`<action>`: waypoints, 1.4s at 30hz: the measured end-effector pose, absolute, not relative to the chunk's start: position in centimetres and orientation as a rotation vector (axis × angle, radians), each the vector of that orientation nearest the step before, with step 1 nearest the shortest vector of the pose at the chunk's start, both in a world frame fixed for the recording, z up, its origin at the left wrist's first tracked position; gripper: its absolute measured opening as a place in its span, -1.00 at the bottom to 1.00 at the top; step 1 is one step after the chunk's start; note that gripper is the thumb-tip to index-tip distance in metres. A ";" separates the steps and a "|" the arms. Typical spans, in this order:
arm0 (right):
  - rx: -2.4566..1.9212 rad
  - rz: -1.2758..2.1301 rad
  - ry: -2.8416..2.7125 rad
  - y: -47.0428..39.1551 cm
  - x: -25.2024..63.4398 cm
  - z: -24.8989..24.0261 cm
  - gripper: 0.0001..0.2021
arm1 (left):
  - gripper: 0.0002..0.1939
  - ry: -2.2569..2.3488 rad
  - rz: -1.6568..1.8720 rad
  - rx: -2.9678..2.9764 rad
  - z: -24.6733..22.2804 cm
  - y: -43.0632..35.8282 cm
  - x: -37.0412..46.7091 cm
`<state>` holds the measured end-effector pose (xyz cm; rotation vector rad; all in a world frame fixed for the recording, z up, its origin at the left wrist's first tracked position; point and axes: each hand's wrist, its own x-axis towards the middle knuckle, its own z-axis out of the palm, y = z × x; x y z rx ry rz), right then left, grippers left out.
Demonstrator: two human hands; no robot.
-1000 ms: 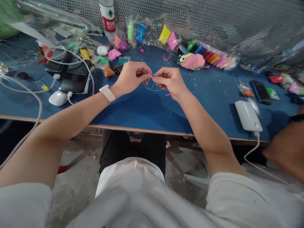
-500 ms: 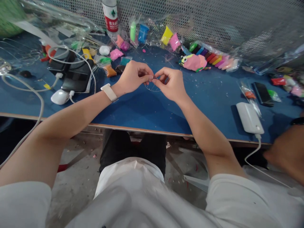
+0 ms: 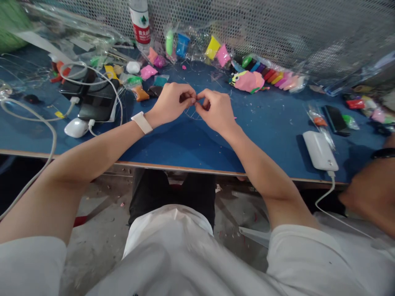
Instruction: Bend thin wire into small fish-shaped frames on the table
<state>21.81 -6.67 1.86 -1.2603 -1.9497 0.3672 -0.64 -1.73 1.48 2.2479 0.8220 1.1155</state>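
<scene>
One clear packet (image 3: 281, 69) of coloured blocks (image 3: 278, 78) beyond both hands (image 3: 173, 100) (image 3: 216, 110) with wire (image 3: 194, 116).

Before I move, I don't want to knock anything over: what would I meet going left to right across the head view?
Green object, white rounded case, red-labelled bottle, left hand, right hand, pink figure, white corded block, red packet.

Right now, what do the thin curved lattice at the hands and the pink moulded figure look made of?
Thin curved lattice: probably metal wire, judging by its fine pale lines; finish too blurred to tell.
Pink moulded figure: likely modelling clay, mostly matte, from its soft rounded body and pressed-on colour patches.
</scene>
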 end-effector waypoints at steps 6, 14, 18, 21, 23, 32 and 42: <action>-1.244 0.999 -1.650 -5.9 22.1 2.5 -0.67 | -0.89 0.848 1.052 2.419 1.8 -2.2 -0.6; -1.232 1.418 -1.367 -6.1 22.2 3.2 -0.62 | -0.83 0.697 1.088 2.568 2.2 -2.9 -0.7; -1.217 1.396 -1.367 -6.1 22.2 3.0 -0.66 | -0.83 0.691 1.050 2.561 2.2 -3.1 -0.7; -1.197 1.344 -1.398 -6.1 22.2 2.8 -0.70 | -0.83 0.766 1.045 2.497 2.0 -3.1 -0.5; -1.192 1.289 -1.424 -6.1 22.1 2.7 -0.73 | -0.85 0.812 1.058 2.462 1.8 -3.0 -0.3; -1.197 1.202 -1.432 -6.4 21.3 2.7 -0.71 | -0.86 0.844 1.070 2.472 1.8 -3.0 -0.5; -1.204 1.328 -1.302 -6.4 21.1 2.4 -0.69 | -0.92 0.932 1.015 2.412 2.3 -3.2 -0.9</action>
